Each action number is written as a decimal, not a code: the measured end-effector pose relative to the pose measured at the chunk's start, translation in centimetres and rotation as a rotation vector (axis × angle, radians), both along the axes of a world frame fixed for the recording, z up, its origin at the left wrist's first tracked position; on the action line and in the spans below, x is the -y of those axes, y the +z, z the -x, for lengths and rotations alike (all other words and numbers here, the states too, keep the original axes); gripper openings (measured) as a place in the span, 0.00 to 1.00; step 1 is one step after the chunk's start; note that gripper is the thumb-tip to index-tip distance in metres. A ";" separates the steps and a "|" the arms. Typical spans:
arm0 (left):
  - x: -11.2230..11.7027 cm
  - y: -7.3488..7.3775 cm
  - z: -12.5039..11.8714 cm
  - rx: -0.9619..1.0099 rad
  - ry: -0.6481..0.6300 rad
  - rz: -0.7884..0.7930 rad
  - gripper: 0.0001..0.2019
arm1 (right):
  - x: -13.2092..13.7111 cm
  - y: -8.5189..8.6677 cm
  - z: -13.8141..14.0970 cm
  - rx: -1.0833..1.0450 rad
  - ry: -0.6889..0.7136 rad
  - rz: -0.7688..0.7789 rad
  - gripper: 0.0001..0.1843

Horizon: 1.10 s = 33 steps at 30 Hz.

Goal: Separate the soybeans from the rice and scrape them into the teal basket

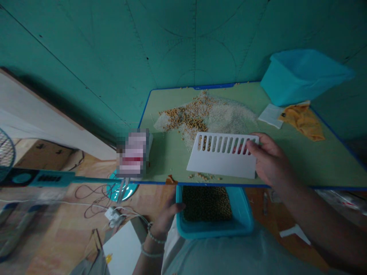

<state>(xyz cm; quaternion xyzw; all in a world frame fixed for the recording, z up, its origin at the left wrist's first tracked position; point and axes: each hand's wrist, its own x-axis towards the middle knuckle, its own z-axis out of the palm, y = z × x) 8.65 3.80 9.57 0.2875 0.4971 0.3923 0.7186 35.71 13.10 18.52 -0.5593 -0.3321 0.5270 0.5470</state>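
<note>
My right hand (pixel 268 160) grips the right end of a white slotted scraper (pixel 222 160), which stands on the green table (pixel 301 156) near its front edge. A few beans (pixel 205 176) lie just in front of the scraper. Behind it spreads a pile of yellow beans mixed with white rice (pixel 200 112). My left hand (pixel 169 217), with bracelets on the wrist, holds the left rim of a blue tub (pixel 243 225) kept below the table's front edge on my lap. The tub is filled with beans (pixel 206 202).
A second blue tub (pixel 301 74) stands at the table's back right, with a white paper (pixel 271 114) and a yellow cloth (pixel 305 120) beside it. A blurred-out box (pixel 133 152) sits at the front left corner. A fan (pixel 17 168), cables and a power strip (pixel 113 214) occupy the floor on the left.
</note>
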 end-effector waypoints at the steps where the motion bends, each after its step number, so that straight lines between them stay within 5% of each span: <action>1: 0.0 0.0 0.0 0.004 -0.001 0.004 0.30 | 0.1 0.1 0.1 -0.014 -0.013 0.002 0.24; 33: 0.0 0.5 -0.1 0.017 -0.029 -0.015 0.29 | 0.6 -0.3 0.3 0.030 0.074 0.034 0.19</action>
